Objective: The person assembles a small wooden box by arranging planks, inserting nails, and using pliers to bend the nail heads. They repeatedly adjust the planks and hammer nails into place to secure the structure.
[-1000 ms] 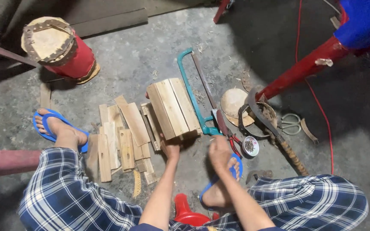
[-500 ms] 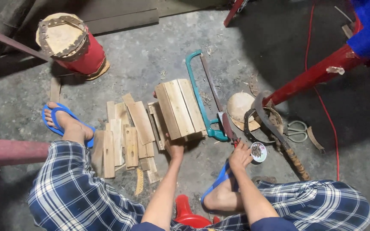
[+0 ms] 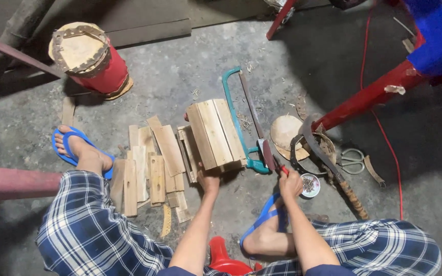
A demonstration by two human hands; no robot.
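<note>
My left hand (image 3: 211,180) grips the near end of a small panel of joined wooden slats (image 3: 215,132), which lies on the concrete floor. My right hand (image 3: 290,183) is closed around a red-handled tool (image 3: 283,170) whose dark head points toward the handle of a teal hacksaw (image 3: 235,110). The hacksaw lies along the panel's right side. A small white dish of nails (image 3: 311,185) sits just right of my right hand.
Loose wooden slats (image 3: 149,163) lie left of the panel, near my left foot in a blue sandal (image 3: 72,148). A red drum with a wooden top (image 3: 85,56) stands far left. To the right are a round wooden disc (image 3: 286,132), a curved blade (image 3: 328,161), scissors (image 3: 352,161) and a red metal leg (image 3: 374,94).
My right hand has moved right, away from the panel to the spot beside the nail dish, and now holds the red-handled tool. The left hand stays on the panel's near end.
</note>
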